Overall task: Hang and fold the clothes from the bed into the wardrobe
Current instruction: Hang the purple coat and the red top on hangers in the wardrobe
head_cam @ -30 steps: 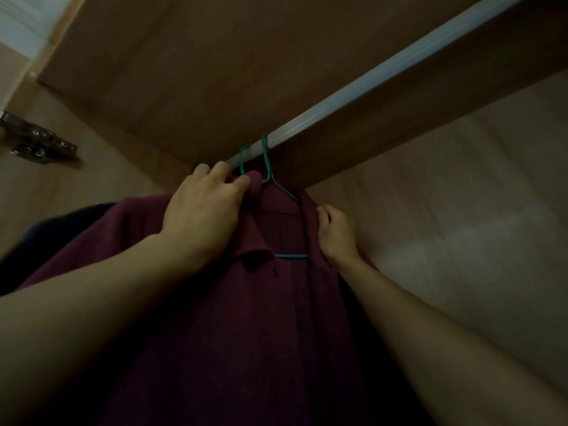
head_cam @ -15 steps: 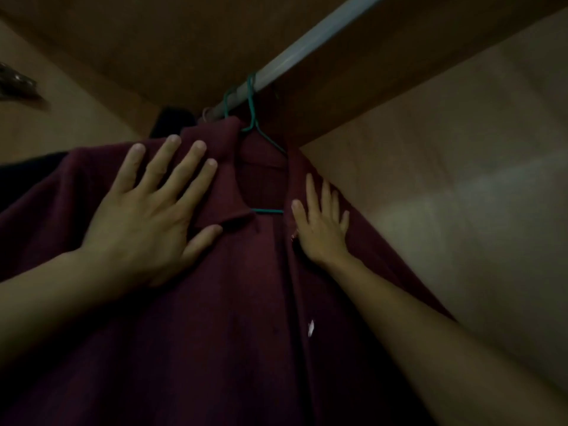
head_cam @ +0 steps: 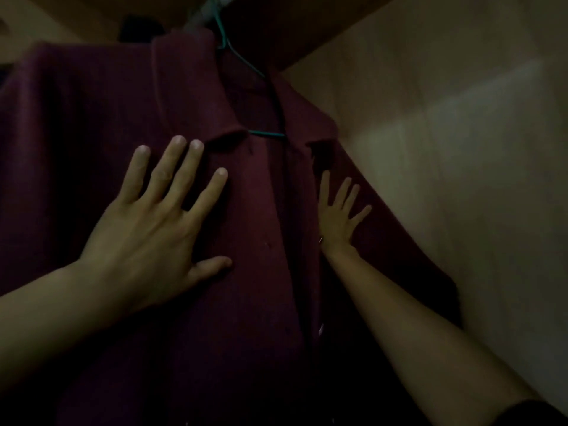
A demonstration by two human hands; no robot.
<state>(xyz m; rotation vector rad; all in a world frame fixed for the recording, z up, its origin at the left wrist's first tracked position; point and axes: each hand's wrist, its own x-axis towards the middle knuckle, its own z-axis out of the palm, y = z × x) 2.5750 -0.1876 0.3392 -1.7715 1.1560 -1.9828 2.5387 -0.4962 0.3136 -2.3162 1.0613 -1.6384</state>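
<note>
The head view, the only one, looks up into a dim wooden wardrobe (head_cam: 445, 87), with its pale brown side panel filling the right half of the frame and a darker brown top board across the upper middle.

A dark maroon collared shirt of soft knit fabric (head_cam: 252, 302) fills the left and centre of the frame. It hangs on a thin teal wire hanger (head_cam: 266, 134), whose hook rises at the top centre to a pale grey rail (head_cam: 199, 18), of which only a short blurred stretch shows. A short horizontal piece of the hanger is visible in the open neck, between the 2 collar flaps. The shirt's front placket runs down from the collar toward the lower centre, and 1 small pale spot, perhaps a button, shows on it near the lower middle. The shirt's right shoulder slopes down along the side panel, just beside it.

The left hand (head_cam: 147, 238) lies in the centre left of the frame, spread wide and flat, palm pressed on the shirt's chest below the left collar flap; its 4 fingers point up and the thumb sticks out toward the placket. It grips nothing.

The right hand (head_cam: 336, 219) sits right of centre, smaller in the frame, also spread flat with fingers fanned upward, pressed on the shirt's front just below the right collar flap. It grips nothing either.

A dark garment (head_cam: 135, 29) shows at the upper left behind the shirt, too dim to identify.
</note>
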